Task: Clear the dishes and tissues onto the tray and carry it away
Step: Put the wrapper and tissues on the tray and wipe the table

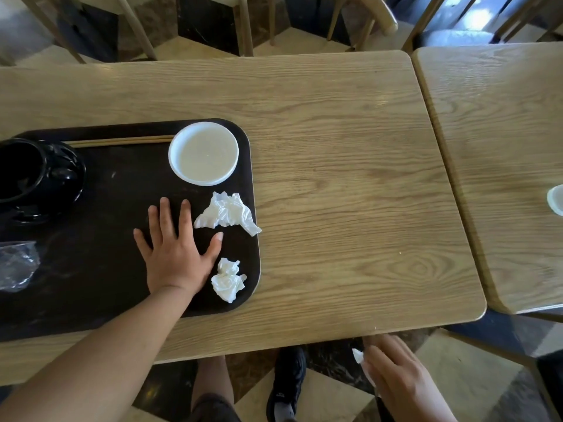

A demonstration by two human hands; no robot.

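A dark brown tray (100, 226) lies on the left part of the wooden table (335, 166). On it stand a white dish (203, 153) at the back right, a black pot (33, 175) at the left, and chopsticks (118, 141) along the back rim. Two crumpled white tissues rest on the tray's right side, one (227, 213) behind the other (228, 280). My left hand (173, 254) lies flat and spread on the tray between them. My right hand (402, 379) is below the table's front edge, holding a white tissue (359, 357).
A clear plastic wrapper (16, 266) lies on the tray's left side. A second table (499, 153) adjoins on the right with a clear cup (556, 199) at the frame edge. Wooden chairs (365, 22) stand behind. My legs and a black shoe (288, 388) are below.
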